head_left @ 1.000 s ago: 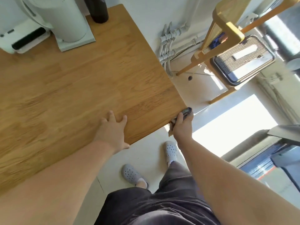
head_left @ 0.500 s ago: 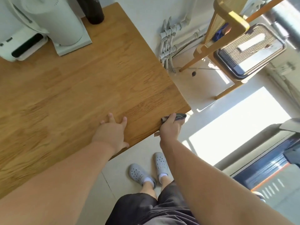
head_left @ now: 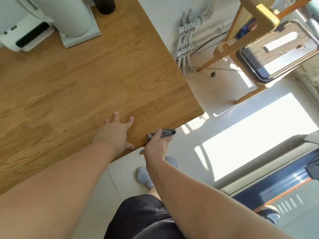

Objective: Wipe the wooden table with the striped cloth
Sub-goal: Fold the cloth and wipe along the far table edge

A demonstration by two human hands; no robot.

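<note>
So right now your right hand [head_left: 156, 145] is down at the near edge of the wooden table [head_left: 89, 87], fingers curled around the striped cloth [head_left: 166, 132]. The cloth is bunched up dark and grey, and you can't really make out the stripes from this angle. It pokes out past your thumb and lies pressed against the edge strip of the table rather than on top of it, close to the near right corner.

Your left hand [head_left: 114, 133] is flat on the tabletop just beside it, fingers spread, palm down, gripping nothing. Looks like it's just bracing you.

The thing that matters for the next move: the bunched cloth's long axis runs along the table edge, and the whole big top surface lies up and to the left of your grip. So my guess is you're doing the edge at the moment, and the wide face of the table would mean lifting the cloth over the lip and sweeping away from you. The right hand is the one with the cloth, so it does all the work; the left is nearer the middle of the table but has nothing to wipe with.

Further back there's a white appliance [head_left: 69, 16] and a dark bottle [head_left: 106, 5] sitting on the far end, well apart from your hands, so you'd need to wipe around those.
</note>
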